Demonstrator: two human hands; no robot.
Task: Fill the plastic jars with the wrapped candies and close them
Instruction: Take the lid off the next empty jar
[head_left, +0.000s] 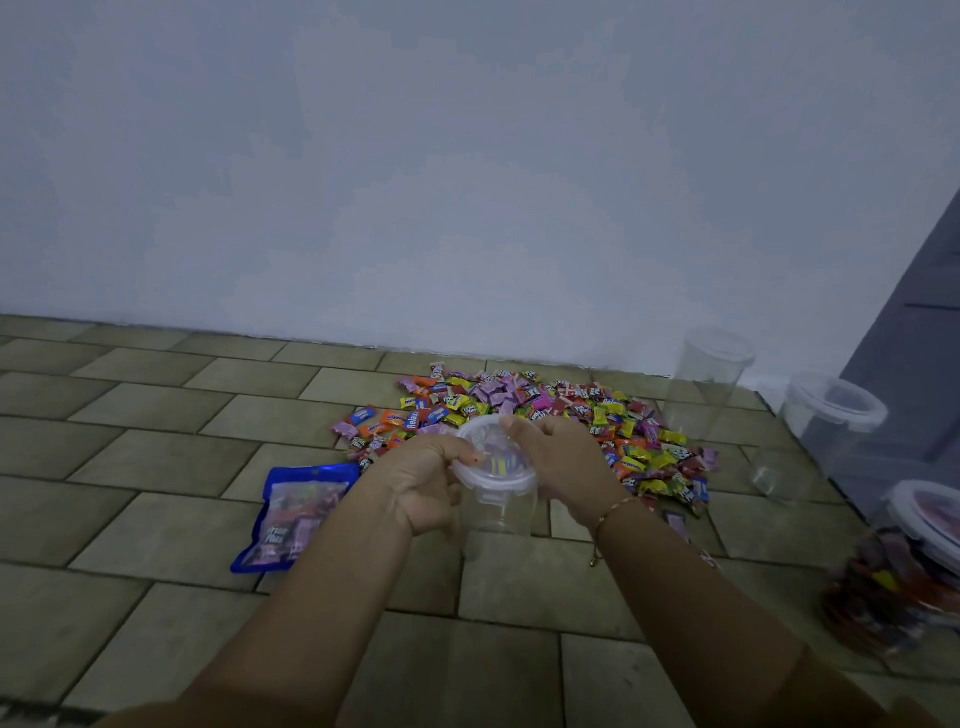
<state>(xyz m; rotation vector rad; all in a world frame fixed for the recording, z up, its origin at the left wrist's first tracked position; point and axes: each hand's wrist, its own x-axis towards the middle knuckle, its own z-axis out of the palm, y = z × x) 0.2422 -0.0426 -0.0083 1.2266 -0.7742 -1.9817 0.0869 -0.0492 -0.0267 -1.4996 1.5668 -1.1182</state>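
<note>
Head view. Both hands are on one clear plastic jar, held just above the tiled floor in front of the candy pile. The left hand is wrapped about the jar's upper wall with the thumb on the white clip lid. The right hand is curled over the lid's far rim, fingers closed on it. The jar body reads as see-through and empty, so the step in hand is judged to be taking the lid off, though pressing it on cannot be ruled out.

To do this well: steady the body with the left hand, release each side clip before lifting, and raise the lid evenly so the light jar does not jerk.

Orientation: the jar's long axis runs near upright, tilted slightly, mouth and lid towards the camera. Two more lidded empty jars stand at right; a filled jar sits nearest right. A blue candy bag lies flat at left
</note>
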